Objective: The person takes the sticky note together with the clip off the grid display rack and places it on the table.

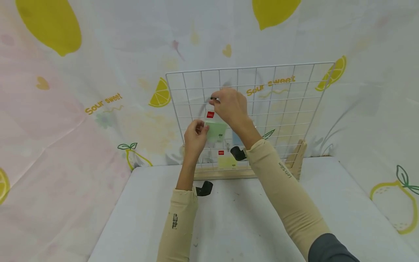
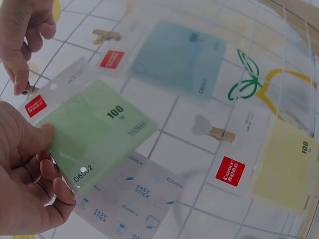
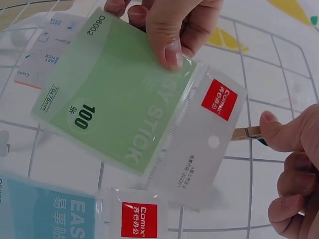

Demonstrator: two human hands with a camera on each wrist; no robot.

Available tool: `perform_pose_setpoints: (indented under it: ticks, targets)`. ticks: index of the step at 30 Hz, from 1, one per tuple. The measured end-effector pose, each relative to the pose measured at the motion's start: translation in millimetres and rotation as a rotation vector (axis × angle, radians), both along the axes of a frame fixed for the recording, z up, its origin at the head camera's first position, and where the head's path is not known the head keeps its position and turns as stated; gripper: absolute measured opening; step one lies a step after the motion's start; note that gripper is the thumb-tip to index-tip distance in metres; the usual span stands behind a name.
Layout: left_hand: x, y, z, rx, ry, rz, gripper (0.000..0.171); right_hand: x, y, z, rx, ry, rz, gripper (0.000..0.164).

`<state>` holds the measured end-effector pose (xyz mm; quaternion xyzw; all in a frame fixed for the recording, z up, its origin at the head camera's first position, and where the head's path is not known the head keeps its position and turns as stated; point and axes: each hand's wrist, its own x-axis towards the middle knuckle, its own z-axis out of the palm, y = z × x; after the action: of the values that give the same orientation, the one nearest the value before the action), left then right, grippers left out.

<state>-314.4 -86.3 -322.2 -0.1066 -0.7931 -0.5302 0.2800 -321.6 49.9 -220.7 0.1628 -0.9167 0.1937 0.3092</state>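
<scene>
My left hand (image 1: 195, 140) pinches the edge of a green sticky note pack (image 2: 102, 129) between thumb and fingers. The pack, in a clear sleeve with a red label, is held against a white wire grid (image 1: 278, 109). Above it, my right hand (image 1: 230, 105) pinches a small wooden clothespin (image 3: 244, 133) at the sleeve's header. Its tip meets the header's edge in the right wrist view; whether it grips the wire is hidden. A blue sticky note pack (image 2: 179, 59) and a yellow one (image 2: 284, 169) are on the grid nearby.
One wooden clothespin (image 2: 223, 134) with a pale heart sits by the yellow pack, another (image 2: 106, 35) by the blue one. A pale sheet (image 2: 134, 199) with blue print shows beyond the green pack. Wooden feet (image 1: 296, 156) support the grid on a white table (image 1: 235, 218).
</scene>
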Motion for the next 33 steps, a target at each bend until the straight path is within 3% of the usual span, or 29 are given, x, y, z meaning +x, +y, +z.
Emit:
perform_pose_setpoints:
  ticks: [6, 15, 24, 33]
  targets:
    - [-0.1, -2, -0.5, 0.023, 0.055, -0.011, 0.011, -2.3, 0, -1.6, -0.061, 0.041, 0.022, 0.012]
    - [2.8, -4, 2.2, 0.029, 0.067, -0.015, 0.010, -3.7, 4, -2.6, -0.151, 0.182, 0.061, 0.013]
    - [8.8, -8, 0.2, 0.070, 0.021, -0.008, 0.012, 2.8, 15, -2.9, -0.178, 0.175, 0.113, 0.011]
    - [17.9, -20, -1.8, 0.068, 0.009, 0.006, 0.012, 16.3, 32, -2.1, -0.107, 0.136, 0.071, 0.016]
